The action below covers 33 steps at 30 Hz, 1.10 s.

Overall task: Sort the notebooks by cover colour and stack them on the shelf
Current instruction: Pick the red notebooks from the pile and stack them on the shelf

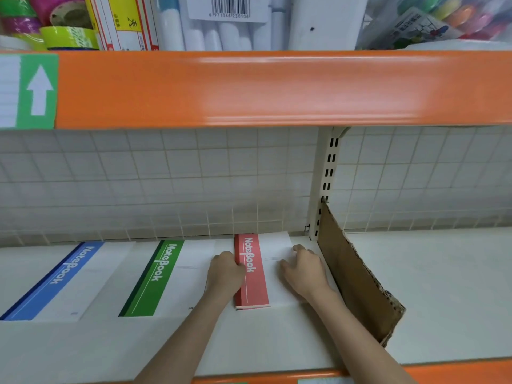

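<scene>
Left hand (225, 271) grips the red notebook stack (253, 273) at its spine edge; right hand (303, 271) rests on the cover, fingers loosely bent. Stack lies on the shelf (277, 339), at 3 o'clock of the green notebook (166, 275). Risk: uneven pushing skews the stack against the cardboard divider (357, 281).
</scene>
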Motion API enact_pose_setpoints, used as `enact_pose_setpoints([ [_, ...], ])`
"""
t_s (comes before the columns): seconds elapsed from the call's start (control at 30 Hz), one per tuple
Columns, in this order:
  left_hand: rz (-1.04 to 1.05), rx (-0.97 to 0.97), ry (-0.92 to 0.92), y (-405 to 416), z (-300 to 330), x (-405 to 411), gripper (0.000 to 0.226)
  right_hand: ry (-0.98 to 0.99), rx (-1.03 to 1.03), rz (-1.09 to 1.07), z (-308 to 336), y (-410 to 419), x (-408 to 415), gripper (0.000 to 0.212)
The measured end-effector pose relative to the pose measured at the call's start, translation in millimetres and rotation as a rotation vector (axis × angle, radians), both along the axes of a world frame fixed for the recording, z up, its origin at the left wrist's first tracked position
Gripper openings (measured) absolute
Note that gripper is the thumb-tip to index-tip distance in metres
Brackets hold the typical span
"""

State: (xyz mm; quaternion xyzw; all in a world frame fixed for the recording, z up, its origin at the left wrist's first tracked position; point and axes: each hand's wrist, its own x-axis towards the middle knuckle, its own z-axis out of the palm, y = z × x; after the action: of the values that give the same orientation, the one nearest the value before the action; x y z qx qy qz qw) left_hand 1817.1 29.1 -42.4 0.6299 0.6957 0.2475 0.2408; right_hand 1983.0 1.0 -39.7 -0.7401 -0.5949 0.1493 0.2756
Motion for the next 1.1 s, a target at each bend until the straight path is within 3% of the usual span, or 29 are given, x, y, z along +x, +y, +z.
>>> enact_pose_setpoints([
  [0.33,-0.020,0.022,-0.118,4,-3,0,0.022,0.003,-0.066,0.028,2,-10,-2,0.065],
  [0.5,-0.129,0.036,-0.063,-3,2,-7,0.021,0.001,-0.233,0.129,13,-19,-8,0.105],
  [0.6,-0.337,-0.097,-0.075,-14,16,-17,0.045,-0.039,-0.369,0.264,18,-23,-4,0.128],
  [0.73,-0.505,-0.185,0.246,-29,23,-21,0.084,-0.099,-0.405,0.327,23,-24,-2,0.129],
  [0.87,-0.550,-0.209,0.164,-37,27,-19,0.088,-0.100,-0.403,0.323,26,-24,-3,0.128],
  [1.1,-0.554,-0.058,0.342,-49,26,-15,0.084,-0.122,-0.423,0.327,34,-25,1,0.129],
])
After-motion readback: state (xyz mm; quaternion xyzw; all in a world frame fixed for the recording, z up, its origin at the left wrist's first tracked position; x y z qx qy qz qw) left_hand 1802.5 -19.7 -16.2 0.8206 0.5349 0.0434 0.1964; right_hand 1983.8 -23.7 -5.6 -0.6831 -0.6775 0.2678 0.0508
